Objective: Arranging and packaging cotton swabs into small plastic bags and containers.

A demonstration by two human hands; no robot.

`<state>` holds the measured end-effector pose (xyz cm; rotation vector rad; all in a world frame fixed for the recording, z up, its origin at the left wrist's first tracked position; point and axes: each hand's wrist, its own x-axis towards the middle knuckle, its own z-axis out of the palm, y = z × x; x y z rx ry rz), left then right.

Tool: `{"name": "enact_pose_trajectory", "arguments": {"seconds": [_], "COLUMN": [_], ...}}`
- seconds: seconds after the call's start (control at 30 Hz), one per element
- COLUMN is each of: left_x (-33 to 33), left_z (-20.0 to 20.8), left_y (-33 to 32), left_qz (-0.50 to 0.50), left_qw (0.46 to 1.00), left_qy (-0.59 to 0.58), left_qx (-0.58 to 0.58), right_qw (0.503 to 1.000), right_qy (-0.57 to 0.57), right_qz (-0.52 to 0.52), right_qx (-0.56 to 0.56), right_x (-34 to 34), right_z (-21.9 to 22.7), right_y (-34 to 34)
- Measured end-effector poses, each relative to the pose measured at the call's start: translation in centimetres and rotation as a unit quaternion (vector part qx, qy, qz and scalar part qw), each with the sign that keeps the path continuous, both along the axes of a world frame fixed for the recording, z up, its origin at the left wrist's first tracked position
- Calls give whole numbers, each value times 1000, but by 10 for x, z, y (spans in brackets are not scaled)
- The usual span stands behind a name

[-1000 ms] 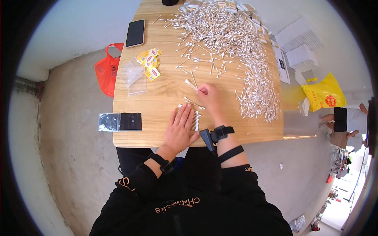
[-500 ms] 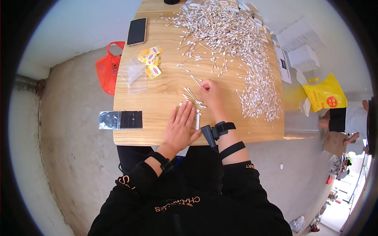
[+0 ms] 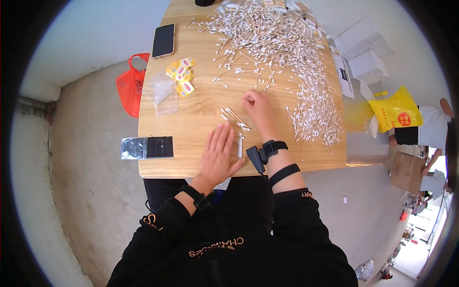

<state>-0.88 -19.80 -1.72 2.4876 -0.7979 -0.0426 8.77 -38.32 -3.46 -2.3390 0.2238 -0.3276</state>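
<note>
My left hand point(image 3: 218, 150) lies flat with outstretched fingers over a neat row of cotton swabs point(image 3: 237, 144). The row's right part shows beside the fingers; the rest is hidden beneath them. A small loose bunch of cotton swabs point(image 3: 233, 118) rests slanted just beyond the fingertips. To the right of that bunch, my right hand point(image 3: 258, 106) is closed in a pinch above the wood; what it holds, if anything, is hidden by the fingers. A large heap of cotton swabs point(image 3: 267, 36) spreads over the table's far side and down its right side.
On the table's left are a phone point(image 3: 163, 40), yellow packets point(image 3: 182, 74), a clear plastic bag point(image 3: 164, 95) and a black pouch point(image 3: 159, 147). A red bag point(image 3: 129, 86) is beyond the left edge. Right of the table, a yellow bag point(image 3: 396, 110) and people by a cardboard box point(image 3: 407, 171).
The two swabs beside my right fingers no longer show on the table. My right hand has shifted slightly away from me. My left hand stays over the row.
</note>
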Motion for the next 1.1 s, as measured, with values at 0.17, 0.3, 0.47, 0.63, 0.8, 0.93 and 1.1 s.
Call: {"name": "enact_pose_trajectory", "arguments": {"seconds": [0.17, 0.3, 0.47, 0.63, 0.8, 0.93, 1.1], "left_x": [11, 52, 60, 42, 33, 26, 26], "left_z": [-3, 10, -5, -3, -1, 9, -2], "left_y": [-2, -8, -6, 3, -9, -12, 21], "left_qz": [21, -39, -79, -36, 7, 41, 21], "left_qw": [999, 998, 990, 991, 989, 988, 998], "left_qy": [-16, -53, -22, -33, -23, 43, 32], "left_qx": [-47, 21, 116, 127, 144, 144, 54], "right_qw": [981, 912, 937, 986, 993, 962, 922], "right_qy": [-94, -79, -36, -4, 60, -45, -108], "right_qz": [-166, -271, -172, -63, -30, -112, -75], "right_qx": [-19, 298, 301, 158, 92, 245, 364], "right_x": [-6, -46, -88, -104, -99, -96, -94], "right_z": [-36, -32, -38, -9, 2, -9, -25], "right_y": [-36, -31, -22, 25, 30, 36, 48]}}
